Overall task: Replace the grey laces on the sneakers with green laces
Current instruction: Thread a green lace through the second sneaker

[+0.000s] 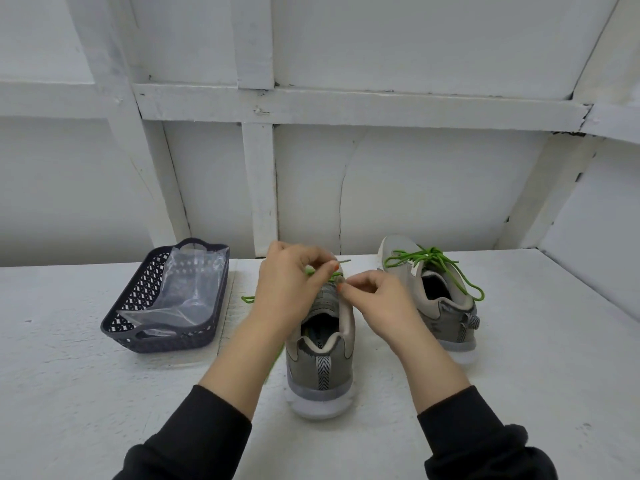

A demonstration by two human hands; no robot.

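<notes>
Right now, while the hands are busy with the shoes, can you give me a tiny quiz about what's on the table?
1. True or false: the right sneaker is already laced in green.
2. What lies in the basket: A socks, B a clear plastic bag, C a brush?
3. Fill in: the left hand pinches a ____ lace over the middle sneaker.
Key: 1 true; 2 B; 3 green.

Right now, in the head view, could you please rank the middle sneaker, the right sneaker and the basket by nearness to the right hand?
1. Middle sneaker, under the right hand.
2. Right sneaker, just right.
3. Basket, far left.
</notes>
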